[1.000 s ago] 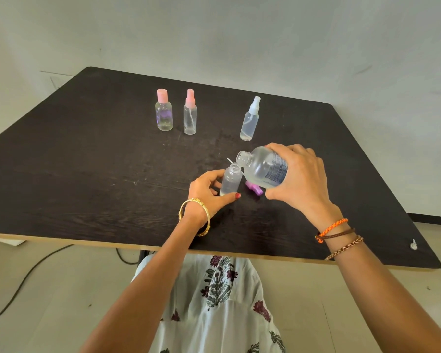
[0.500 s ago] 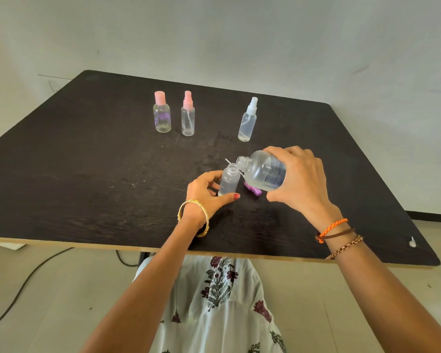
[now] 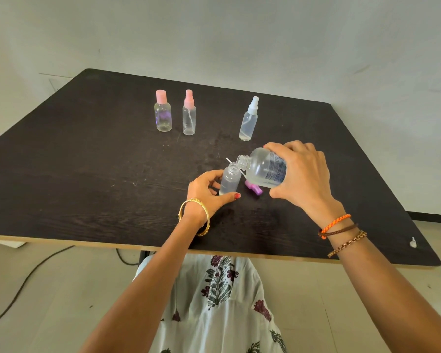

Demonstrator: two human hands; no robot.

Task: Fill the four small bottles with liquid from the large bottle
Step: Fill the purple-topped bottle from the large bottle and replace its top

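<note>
**Large bottle tilted over an uncapped small bottle**

Much of the large bottle (image 3: 264,167) is being covered by the right hand (image 3: 301,174), whose fingers are being curled round its base end; only the neck, shoulder and part of a blue-printed label are being shown. The bottle is being held nearly on its side, its open mouth just above and beside the mouth of the uncapped small bottle (image 3: 229,181). Whether liquid is passing between the two mouths cannot be made out — both bottles are clear, and the liquid level in each is hard to read.

The small bottle is being kept upright on the dark table (image 3: 87,174), near its front middle, pinched at the base between thumb and fingers of the left hand (image 3: 209,192). A purple spray cap (image 3: 253,187) is being partly hidden behind the two bottles, with a thin white tube (image 3: 231,161) sticking out behind them.

Four small bottles are being counted in all: the one being held, plus three standing capped farther back — a round pink-capped bottle (image 3: 163,115), just beside it a slim pink spray bottle (image 3: 189,117), and, well apart to the right, a white spray bottle (image 3: 248,122). One large bottle is being seen.

A small white object (image 3: 413,242) near the table's right front corner is too small to be identified.
</note>
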